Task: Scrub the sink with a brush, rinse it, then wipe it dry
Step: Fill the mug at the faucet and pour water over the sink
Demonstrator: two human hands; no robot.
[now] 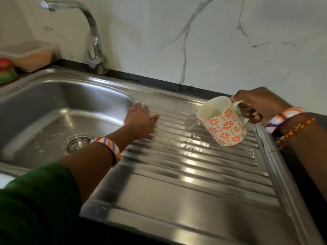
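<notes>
One mug (223, 122), right hand (254, 107) gripping, mouth tilted left.

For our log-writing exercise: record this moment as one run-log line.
phase: rinse | right hand: holds floral mug by handle, tilted over wet drainboard | left hand: flat on drainboard beside basin

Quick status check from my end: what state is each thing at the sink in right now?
Left hand: open, flat on the wet drainboard beside the basin.
Right hand: grips the mug's handle.
Mug: tilted toward the drainboard, held above it.
Basin: wet, droplets near the drain.
Faucet: no water running.
</notes>
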